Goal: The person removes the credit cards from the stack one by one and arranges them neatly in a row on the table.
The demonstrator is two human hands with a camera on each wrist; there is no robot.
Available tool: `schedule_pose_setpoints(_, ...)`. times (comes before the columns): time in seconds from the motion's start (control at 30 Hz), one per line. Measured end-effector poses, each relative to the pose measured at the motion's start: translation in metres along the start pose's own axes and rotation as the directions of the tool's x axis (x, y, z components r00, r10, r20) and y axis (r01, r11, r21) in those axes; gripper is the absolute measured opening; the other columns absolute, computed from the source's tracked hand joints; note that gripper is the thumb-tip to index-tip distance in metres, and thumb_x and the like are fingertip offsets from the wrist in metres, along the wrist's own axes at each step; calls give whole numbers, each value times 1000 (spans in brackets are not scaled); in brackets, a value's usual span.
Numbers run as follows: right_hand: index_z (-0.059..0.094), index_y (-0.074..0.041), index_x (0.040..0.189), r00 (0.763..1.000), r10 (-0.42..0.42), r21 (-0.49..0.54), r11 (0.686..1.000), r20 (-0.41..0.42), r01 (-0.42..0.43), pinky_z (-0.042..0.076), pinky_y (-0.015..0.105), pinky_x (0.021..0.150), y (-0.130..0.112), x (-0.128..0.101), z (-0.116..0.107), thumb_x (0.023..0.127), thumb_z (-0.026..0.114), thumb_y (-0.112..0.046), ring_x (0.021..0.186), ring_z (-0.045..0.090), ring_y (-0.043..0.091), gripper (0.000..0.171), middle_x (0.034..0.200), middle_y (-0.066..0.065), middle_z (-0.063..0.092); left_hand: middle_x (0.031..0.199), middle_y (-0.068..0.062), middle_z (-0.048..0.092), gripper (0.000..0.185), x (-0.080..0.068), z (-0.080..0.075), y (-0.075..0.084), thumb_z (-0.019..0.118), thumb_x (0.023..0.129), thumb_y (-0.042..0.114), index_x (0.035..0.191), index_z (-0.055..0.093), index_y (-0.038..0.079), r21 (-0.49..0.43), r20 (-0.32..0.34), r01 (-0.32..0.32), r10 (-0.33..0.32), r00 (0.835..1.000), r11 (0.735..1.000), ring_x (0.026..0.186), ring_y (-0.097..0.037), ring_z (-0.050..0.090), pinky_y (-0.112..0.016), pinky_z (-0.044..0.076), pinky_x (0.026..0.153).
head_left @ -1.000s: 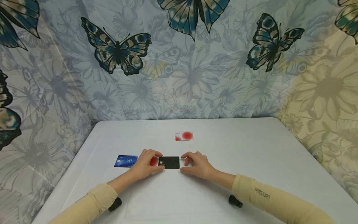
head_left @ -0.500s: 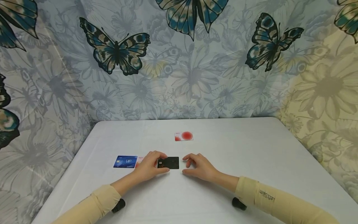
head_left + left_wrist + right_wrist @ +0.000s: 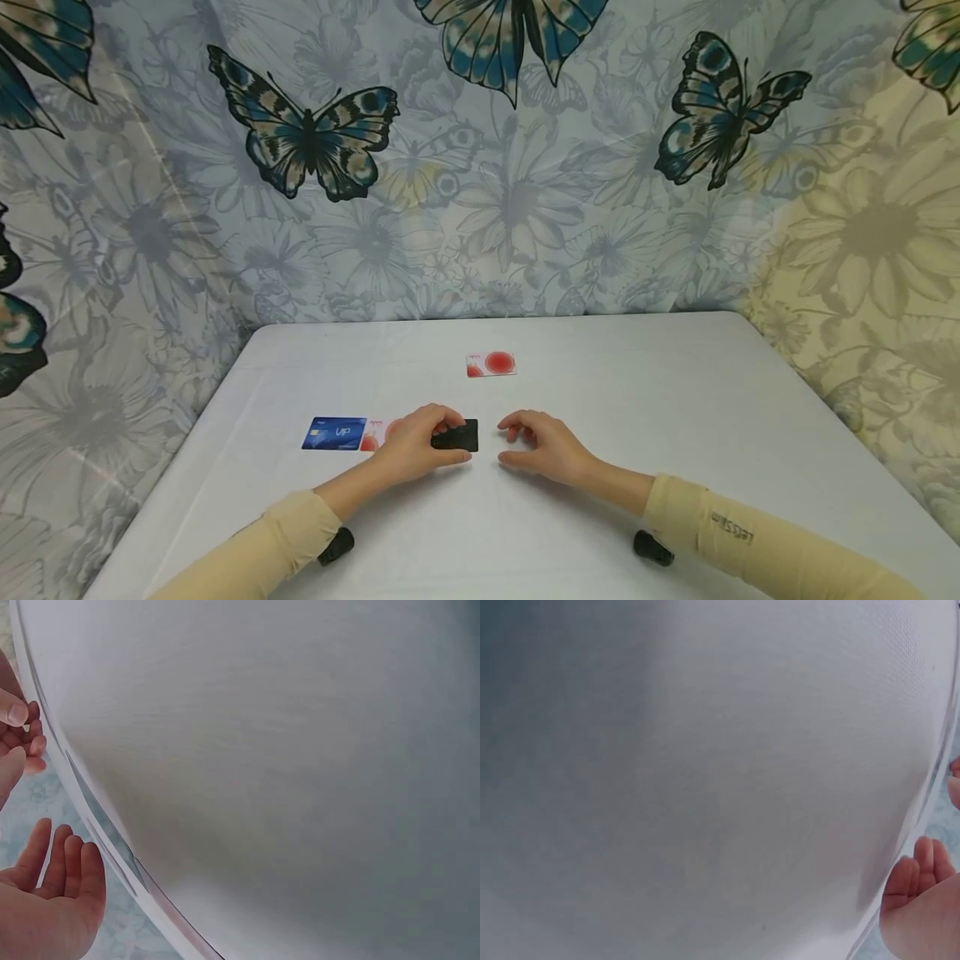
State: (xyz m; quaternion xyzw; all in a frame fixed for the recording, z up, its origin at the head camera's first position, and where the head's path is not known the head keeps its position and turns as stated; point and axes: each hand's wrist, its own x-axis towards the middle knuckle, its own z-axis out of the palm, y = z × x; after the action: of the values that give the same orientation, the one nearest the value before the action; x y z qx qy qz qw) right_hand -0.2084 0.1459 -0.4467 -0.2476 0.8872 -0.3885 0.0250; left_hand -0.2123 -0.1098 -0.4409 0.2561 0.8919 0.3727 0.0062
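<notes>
Four cards are lying on the surface: one blue card, one black card, and two white cards with red dots. Two hands are showing. Big butterflies are sitting on the cloth behind.

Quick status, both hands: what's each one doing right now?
Left hand: fingers curled over the black card, gripping it on the table.
Right hand: loosely curled, holding nothing, beside the card.
</notes>
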Motion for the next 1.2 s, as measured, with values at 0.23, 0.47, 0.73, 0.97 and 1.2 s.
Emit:
schedule_pose_setpoints(0.23, 67, -10, 110, 999, 25, 16, 1000, -24, -25, 45, 25, 73, 3, -2, -5, 81, 80, -21, 84, 52, 19, 34, 94, -1, 62, 104, -1, 60, 43, 9, 8, 6, 82, 79, 33, 112, 63, 12, -41, 23, -12, 13, 1000, 999, 94, -17, 53, -34, 47, 85)
schedule_pose_setpoints(0.47, 67, -9, 110, 999, 25, 11, 1000, -45, -25, 46, 25, 70, 10, 4, -10, 81, 80, -17, 83, 52, 20, 34, 94, 1, 63, 106, -3, 61, 42, 22, 13, 12, 82, 80, 32, 111, 64, 10, -31, 24, 8, -8, 1000, 999, 94, -19, 54, -36, 47, 85)
schedule_pose_setpoints(0.73, 66, -6, 110, 996, 47, -6, 999, -74, -48, 43, 26, 68, 20, 18, -18, 81, 80, -15, 80, 51, 20, 33, 93, 4, 62, 104, -8, 62, 39, 42, 16, 10, 82, 80, 25, 109, 64, 7, -2, -12, 11, -11, 1000, 1000, 92, -21, 56, -34, 48, 83)
schedule_pose_setpoints(0.97, 67, -6, 110, 993, 82, -33, 996, -82, -85, 42, 28, 70, 30, 33, -24, 80, 80, -15, 81, 49, 19, 33, 93, 3, 62, 103, -9, 62, 40, 58, 15, 3, 81, 80, 25, 109, 64, 3, 21, -26, 14, -13, 1000, 1000, 92, -23, 57, -35, 48, 83)
schedule_pose_setpoints(1.2, 66, -5, 112, 992, 102, -57, 993, -73, -106, 43, 31, 73, 37, 50, -28, 80, 81, -16, 82, 48, 18, 37, 93, 3, 61, 103, -10, 62, 41, 75, 15, -4, 81, 80, 25, 109, 62, 2, 18, -39, 54, -53, 998, 998, 94, -24, 57, -37, 48, 85)
